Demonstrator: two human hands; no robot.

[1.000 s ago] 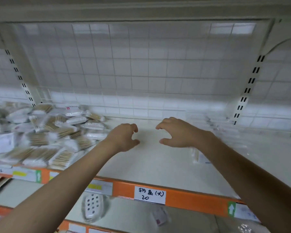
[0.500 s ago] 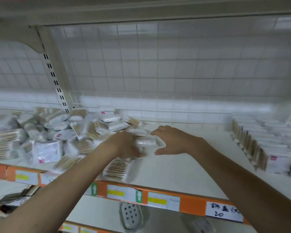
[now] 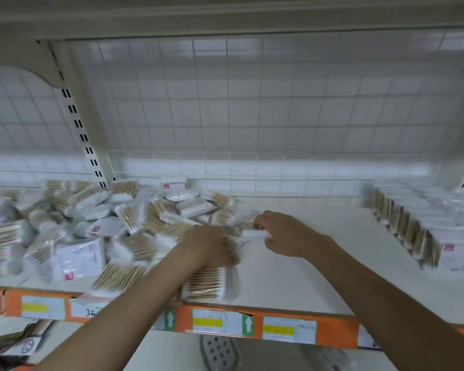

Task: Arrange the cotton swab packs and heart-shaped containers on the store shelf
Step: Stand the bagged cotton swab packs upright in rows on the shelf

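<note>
At frame centre, a cotton swab pack [image 3: 255,233] is pinched by the right hand [image 3: 281,234] at the edge of the loose heap of packs [image 3: 97,226], which fills the left of the frame. The left hand [image 3: 209,245] is blurred over the heap; its grip cannot be told. The pack is best lifted clear before being carried to the upright row of packs [image 3: 423,231] at the right. No heart-shaped containers are seen. The white shelf [image 3: 306,269] is fronted by an orange price rail [image 3: 332,333] and backed by wire grid [image 3: 252,103].

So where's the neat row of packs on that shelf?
The neat row of packs stands at the shelf's far right, across a bare stretch from the loose pile on the left.
</note>
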